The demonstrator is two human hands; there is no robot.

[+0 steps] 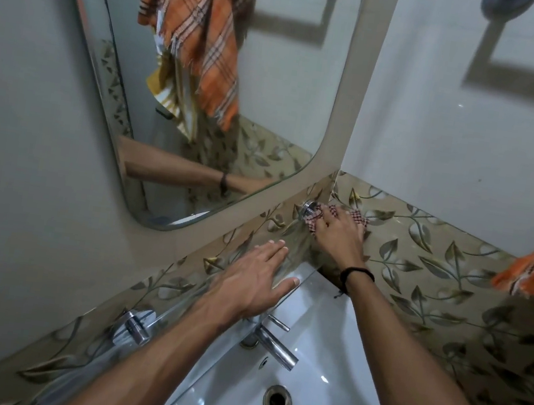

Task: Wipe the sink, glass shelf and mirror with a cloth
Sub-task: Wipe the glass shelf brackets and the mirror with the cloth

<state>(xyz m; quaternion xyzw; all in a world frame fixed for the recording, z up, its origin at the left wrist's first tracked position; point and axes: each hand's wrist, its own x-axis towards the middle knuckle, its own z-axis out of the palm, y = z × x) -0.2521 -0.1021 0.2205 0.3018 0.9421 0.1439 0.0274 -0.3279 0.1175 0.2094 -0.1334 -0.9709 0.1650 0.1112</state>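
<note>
We press a small red-and-white checked cloth against the far end of the clear glass shelf, right beside its round chrome bracket. Our right hand has its grip closed over the cloth, fingers bunched on it. Our left hand lies flat and open on the shelf, holding nothing, steadying it. We judge we are on the shelf stage. Whether the white ceramic sink or the rounded wall mirror is wiped already, we cannot tell.
</note>
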